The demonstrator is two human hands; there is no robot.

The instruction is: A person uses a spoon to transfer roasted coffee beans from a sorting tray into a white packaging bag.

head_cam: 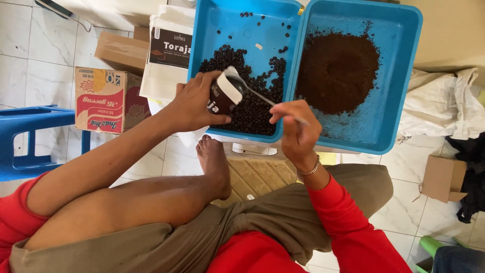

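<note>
Blue plastic trays, two side by side on white floor tiles: left tray (209, 30) holding a heap of dark coffee beans (252, 108), right tray (399, 30) holding a mound of brown ground coffee (336, 71). Seen from above, over crossed legs and a bare foot (214, 164). Left hand (194, 103) stretched forward over the near edge of the left tray, fingers wrapped around a small dark pouch (222, 96) with a white top, tilted open toward the beans. Right hand (298, 129), braceleted, pinching the handle of a metal spoon (252, 91), bowl at the pouch mouth. Spoon bowl contents hard to make out; pouch interior hidden. White printed bags (169, 55) stacked left of the trays, partly covered. Cardboard box (103, 98) farther left.
</note>
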